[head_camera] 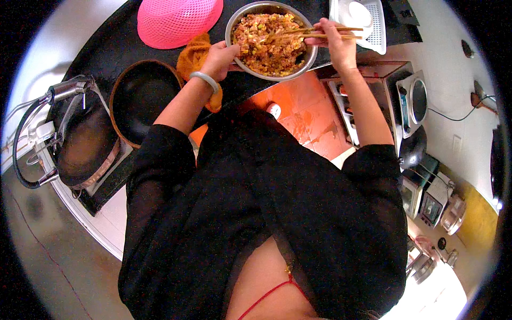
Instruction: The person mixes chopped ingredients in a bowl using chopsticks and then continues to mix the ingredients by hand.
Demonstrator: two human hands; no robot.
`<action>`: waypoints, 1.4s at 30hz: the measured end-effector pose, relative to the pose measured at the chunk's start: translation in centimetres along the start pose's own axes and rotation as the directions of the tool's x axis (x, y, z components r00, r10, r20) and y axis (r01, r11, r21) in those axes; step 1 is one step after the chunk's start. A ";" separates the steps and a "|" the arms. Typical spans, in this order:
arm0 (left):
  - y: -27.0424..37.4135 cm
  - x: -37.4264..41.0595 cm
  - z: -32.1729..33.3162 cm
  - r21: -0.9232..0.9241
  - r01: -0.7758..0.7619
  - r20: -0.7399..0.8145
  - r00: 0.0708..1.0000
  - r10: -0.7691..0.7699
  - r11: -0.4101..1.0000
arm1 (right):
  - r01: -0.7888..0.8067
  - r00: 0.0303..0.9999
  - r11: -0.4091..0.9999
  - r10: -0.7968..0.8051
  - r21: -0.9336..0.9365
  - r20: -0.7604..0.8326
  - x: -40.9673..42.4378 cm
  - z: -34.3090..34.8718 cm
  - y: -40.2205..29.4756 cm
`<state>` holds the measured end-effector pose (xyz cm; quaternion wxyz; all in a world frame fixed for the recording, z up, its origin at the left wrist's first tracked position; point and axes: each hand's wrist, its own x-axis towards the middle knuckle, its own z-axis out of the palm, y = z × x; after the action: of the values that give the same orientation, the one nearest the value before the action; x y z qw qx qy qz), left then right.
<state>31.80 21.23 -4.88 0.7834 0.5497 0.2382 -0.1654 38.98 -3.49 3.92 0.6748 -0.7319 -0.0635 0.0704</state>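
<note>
My left hand (220, 60) grips the near left rim of a round stainless steel bowl (294, 76). A chunky brown mixture with green and yellow bits (264, 48), which looks like minced filling, fills much of the bowl. In my right hand (336, 46) is a pair of wooden chopsticks (296, 32), held over the bowl's right rim. Their tips reach into the middle of the mixture. An orange cloth (194, 56) lies beside and partly behind my left hand.
Left of the bowl are a dark round board or pan with a brown rim (146, 100), a sink (90, 148) and its faucet (68, 90). A pink mesh basket (180, 22) stands behind. At right are a white basket (376, 28) with white dishes and a kitchen scale (414, 100).
</note>
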 end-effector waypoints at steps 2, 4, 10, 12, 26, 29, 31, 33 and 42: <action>0.1 -0.2 0.1 -0.005 0.003 0.014 1.000 -0.003 1.000 | 0.036 0.999 0.999 -0.036 -0.006 0.003 0.4 -1.0 -1.1; 0.2 -0.4 0.2 -0.014 0.005 0.012 1.000 -0.005 1.000 | 0.076 0.994 0.992 -0.068 -0.098 0.084 0.3 -2.1 -1.8; -0.2 0.2 -0.1 -0.014 -0.023 0.019 1.000 0.023 1.000 | 0.373 0.786 0.901 -0.181 -0.221 0.591 -4.9 1.5 -0.4; -0.3 0.4 -0.1 -0.007 -0.017 0.038 0.999 0.017 1.000 | 0.607 0.642 0.741 -0.243 -0.288 0.727 -4.4 2.1 1.0; 0.6 -0.4 0.1 -0.008 0.015 0.036 0.999 -0.015 1.000 | 0.125 0.931 0.955 -0.021 -0.267 0.363 1.7 -3.2 -1.9; 0.3 -0.4 -0.1 -0.025 -0.004 0.054 0.999 0.005 1.000 | 0.135 0.949 0.969 -0.066 -0.209 0.307 1.7 -5.2 -1.7; 0.3 -0.5 -0.3 -0.039 -0.001 0.052 0.999 0.003 0.999 | 0.113 0.974 0.961 -0.056 -0.254 0.222 0.9 -5.7 -2.3; -0.2 -0.1 -0.6 -0.061 0.006 0.077 0.997 -0.001 0.998 | 0.111 0.969 0.975 -0.064 -0.193 0.237 -0.1 -4.9 -3.3; 0.3 -0.7 -0.5 -0.053 -0.006 0.080 0.997 0.010 0.999 | 0.521 0.791 0.801 -0.323 -0.294 0.520 -1.2 4.9 1.9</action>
<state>31.25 21.78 -4.41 0.8071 0.5229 0.2085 -0.1779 36.83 0.94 1.63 0.4648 -0.7896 -0.3955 0.0635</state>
